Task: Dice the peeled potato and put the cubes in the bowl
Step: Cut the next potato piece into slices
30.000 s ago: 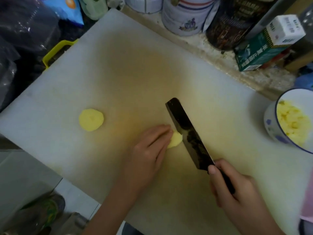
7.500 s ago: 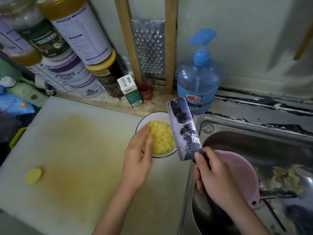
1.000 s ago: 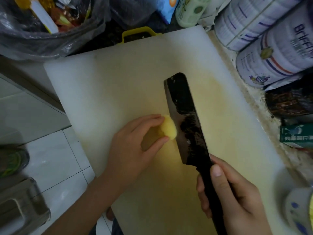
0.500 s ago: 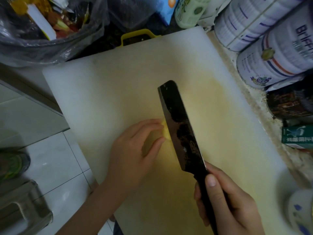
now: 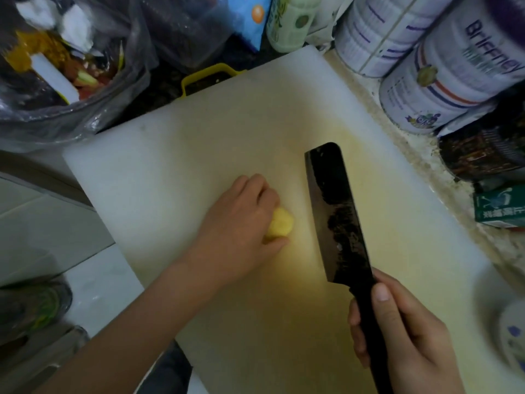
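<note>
The white plastic cutting board [image 5: 170, 166], stained yellow across its centre, lies on a speckled beige worktop [image 5: 423, 155]. The left hand [image 5: 238, 231] rests on the board; its grip is closed over the small peeled yellow potato piece [image 5: 279, 227], fingers curled above it and thumb below. The right hand [image 5: 403, 336] has its grip wrapped round the black handle of the dark rectangular cleaver [image 5: 338, 217]. The blade stands just beside the potato piece, to its right and apart from it.

The white bowl with blue marks [image 5: 514, 345] sits at the board's right edge, blurred. Behind the board stand two white printed tins [image 5: 454, 69], a dark jar [image 5: 483, 155] and a green carton [image 5: 500, 207]. A clear plastic bag of scraps [image 5: 56, 66] and a yellow handle [image 5: 210, 76] border the far left corner. Pale floor tiles [image 5: 93, 280] show below the board's left edge.
</note>
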The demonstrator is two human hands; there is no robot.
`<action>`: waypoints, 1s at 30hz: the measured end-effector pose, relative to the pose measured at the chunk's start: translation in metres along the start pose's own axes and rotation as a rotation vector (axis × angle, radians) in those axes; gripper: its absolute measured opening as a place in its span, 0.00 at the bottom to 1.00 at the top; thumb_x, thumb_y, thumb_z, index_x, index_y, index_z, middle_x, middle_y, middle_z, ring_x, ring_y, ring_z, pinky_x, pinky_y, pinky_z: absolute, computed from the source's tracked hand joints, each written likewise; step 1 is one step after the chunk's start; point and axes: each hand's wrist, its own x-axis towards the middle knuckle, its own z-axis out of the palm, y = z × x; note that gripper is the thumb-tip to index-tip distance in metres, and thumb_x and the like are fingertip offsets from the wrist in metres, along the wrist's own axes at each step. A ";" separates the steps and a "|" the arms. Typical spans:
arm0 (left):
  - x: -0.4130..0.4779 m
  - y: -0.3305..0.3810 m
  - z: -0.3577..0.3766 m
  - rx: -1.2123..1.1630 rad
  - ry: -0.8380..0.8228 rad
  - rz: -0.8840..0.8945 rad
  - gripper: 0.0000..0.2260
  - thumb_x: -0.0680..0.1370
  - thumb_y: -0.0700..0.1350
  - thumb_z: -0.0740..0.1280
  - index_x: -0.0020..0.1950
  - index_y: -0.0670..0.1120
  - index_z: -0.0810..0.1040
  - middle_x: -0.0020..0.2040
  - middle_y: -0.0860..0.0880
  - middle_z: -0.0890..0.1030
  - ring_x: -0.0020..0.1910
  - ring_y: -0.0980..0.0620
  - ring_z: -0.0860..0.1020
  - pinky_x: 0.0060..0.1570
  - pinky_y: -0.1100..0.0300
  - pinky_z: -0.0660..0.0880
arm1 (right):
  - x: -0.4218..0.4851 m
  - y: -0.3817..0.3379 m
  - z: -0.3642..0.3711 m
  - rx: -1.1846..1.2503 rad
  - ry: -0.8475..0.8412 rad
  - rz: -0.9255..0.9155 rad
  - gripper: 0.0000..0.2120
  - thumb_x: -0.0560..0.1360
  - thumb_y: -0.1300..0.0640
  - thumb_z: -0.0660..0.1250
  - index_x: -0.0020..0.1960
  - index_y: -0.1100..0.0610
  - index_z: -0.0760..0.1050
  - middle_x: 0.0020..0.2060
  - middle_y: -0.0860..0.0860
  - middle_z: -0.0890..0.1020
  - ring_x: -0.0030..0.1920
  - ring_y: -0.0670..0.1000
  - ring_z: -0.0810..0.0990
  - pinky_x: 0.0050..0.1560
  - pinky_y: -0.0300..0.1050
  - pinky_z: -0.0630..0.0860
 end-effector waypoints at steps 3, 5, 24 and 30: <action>0.000 0.011 -0.006 0.022 -0.054 -0.037 0.18 0.72 0.54 0.69 0.53 0.44 0.71 0.52 0.48 0.71 0.51 0.48 0.70 0.39 0.57 0.69 | -0.003 0.007 0.000 0.029 0.029 0.040 0.31 0.59 0.25 0.65 0.53 0.44 0.81 0.28 0.56 0.76 0.23 0.53 0.72 0.23 0.38 0.68; 0.002 0.015 -0.008 0.049 -0.114 -0.098 0.18 0.75 0.58 0.66 0.56 0.48 0.66 0.53 0.50 0.69 0.52 0.50 0.68 0.43 0.57 0.71 | -0.005 0.010 0.000 0.062 0.042 0.068 0.33 0.57 0.23 0.65 0.53 0.43 0.81 0.28 0.55 0.76 0.23 0.52 0.72 0.23 0.39 0.68; -0.016 0.019 -0.016 0.023 -0.322 0.001 0.24 0.69 0.52 0.74 0.61 0.50 0.70 0.55 0.54 0.66 0.54 0.56 0.66 0.49 0.61 0.71 | -0.033 0.040 0.010 0.101 0.033 0.086 0.24 0.65 0.27 0.62 0.54 0.38 0.79 0.29 0.55 0.78 0.23 0.51 0.74 0.23 0.37 0.69; -0.021 0.030 -0.013 0.130 -0.286 -0.039 0.23 0.65 0.50 0.76 0.54 0.45 0.71 0.51 0.49 0.71 0.48 0.53 0.67 0.39 0.59 0.69 | -0.034 0.042 0.008 0.081 0.008 0.105 0.15 0.72 0.36 0.60 0.54 0.38 0.78 0.29 0.53 0.77 0.24 0.51 0.73 0.24 0.38 0.70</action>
